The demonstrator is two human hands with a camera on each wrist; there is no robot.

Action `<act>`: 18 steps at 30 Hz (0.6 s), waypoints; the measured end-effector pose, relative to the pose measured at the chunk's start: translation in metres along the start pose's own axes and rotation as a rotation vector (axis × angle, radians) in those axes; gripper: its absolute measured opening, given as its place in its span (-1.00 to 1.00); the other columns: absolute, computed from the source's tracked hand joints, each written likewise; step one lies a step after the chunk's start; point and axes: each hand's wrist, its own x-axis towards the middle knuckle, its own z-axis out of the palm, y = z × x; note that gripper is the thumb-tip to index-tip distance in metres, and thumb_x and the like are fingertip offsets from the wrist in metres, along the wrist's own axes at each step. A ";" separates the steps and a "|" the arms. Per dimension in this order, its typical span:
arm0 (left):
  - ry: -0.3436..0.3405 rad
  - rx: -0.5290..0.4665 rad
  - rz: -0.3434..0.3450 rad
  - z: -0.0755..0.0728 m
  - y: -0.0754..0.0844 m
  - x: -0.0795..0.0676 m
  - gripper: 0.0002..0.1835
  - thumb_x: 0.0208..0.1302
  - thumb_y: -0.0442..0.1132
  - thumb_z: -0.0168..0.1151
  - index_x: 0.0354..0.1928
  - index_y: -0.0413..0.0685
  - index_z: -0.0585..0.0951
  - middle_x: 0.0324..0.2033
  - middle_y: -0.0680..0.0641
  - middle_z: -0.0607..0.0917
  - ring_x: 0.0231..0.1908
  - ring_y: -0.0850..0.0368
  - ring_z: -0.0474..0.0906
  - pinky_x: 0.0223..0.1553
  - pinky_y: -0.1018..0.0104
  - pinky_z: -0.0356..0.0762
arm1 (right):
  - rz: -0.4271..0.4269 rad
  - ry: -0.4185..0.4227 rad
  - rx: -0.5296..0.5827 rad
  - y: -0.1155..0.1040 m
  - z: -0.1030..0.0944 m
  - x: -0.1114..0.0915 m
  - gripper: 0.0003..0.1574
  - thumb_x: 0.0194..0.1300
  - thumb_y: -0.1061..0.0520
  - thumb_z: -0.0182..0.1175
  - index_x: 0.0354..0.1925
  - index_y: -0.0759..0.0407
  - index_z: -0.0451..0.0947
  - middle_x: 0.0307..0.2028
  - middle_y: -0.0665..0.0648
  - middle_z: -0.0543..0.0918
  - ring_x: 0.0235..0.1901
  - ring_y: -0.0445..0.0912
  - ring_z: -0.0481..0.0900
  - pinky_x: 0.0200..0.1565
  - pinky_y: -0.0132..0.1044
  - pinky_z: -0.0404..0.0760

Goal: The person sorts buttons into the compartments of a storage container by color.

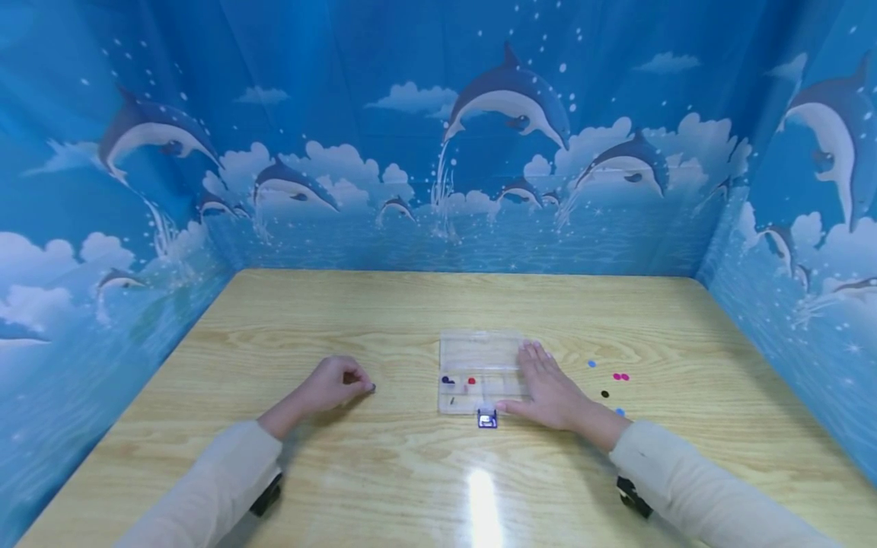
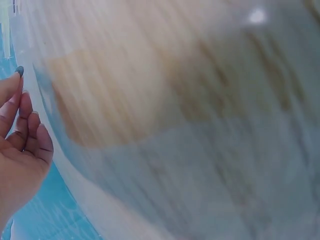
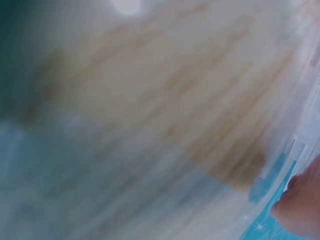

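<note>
In the head view my left hand is over the table left of a clear plastic compartment box. Its thumb and fingertip pinch a small dark disc, also visible at the fingertips in the left wrist view. The box lies open, with its lid toward the back. My right hand rests across the box's right side, fingers extended and thumb by the front edge. Inside the compartments are small dark pieces and a red piece. A blue-purple latch shows at the front edge.
Right of my right hand, loose discs lie on the wooden table: a blue one, pink ones, a black one and another blue one. A dolphin-printed curtain stands around the back and sides.
</note>
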 end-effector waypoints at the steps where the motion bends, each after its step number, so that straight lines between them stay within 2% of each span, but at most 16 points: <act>1: 0.004 -0.001 -0.003 0.000 0.000 0.000 -0.94 0.15 -0.35 0.25 -0.43 -0.19 0.66 -0.47 -0.03 0.65 -0.45 0.31 0.46 -0.40 0.51 0.47 | -0.001 0.000 0.000 0.000 0.000 0.000 0.26 0.18 -0.43 0.02 0.36 0.52 -0.12 0.40 0.45 -0.11 0.41 0.29 -0.19 0.41 0.07 -0.09; 7: 0.018 -0.039 -0.025 0.002 0.001 0.001 -0.94 0.16 -0.38 0.21 -0.41 -0.21 0.65 -0.45 -0.06 0.65 -0.44 0.28 0.47 -0.39 0.52 0.48 | -0.002 0.001 -0.001 0.000 0.000 0.000 0.27 0.17 -0.43 0.01 0.36 0.51 -0.12 0.40 0.45 -0.10 0.41 0.28 -0.19 0.41 0.07 -0.10; 13: 0.020 -0.074 -0.003 0.002 0.005 0.001 -0.93 0.14 -0.40 0.21 -0.39 -0.27 0.64 -0.44 -0.09 0.65 -0.43 0.25 0.47 -0.40 0.52 0.47 | 0.001 0.000 -0.002 -0.001 -0.001 0.000 0.26 0.18 -0.43 0.01 0.36 0.51 -0.11 0.40 0.45 -0.10 0.41 0.28 -0.19 0.41 0.07 -0.10; 18: 0.015 -0.097 -0.011 0.002 0.009 0.001 -0.93 0.13 -0.40 0.20 -0.39 -0.28 0.64 -0.45 -0.09 0.63 -0.46 0.26 0.44 -0.43 0.52 0.45 | 0.004 -0.003 0.001 -0.001 -0.001 0.000 0.26 0.18 -0.42 0.01 0.36 0.51 -0.12 0.40 0.44 -0.11 0.42 0.28 -0.20 0.41 0.07 -0.10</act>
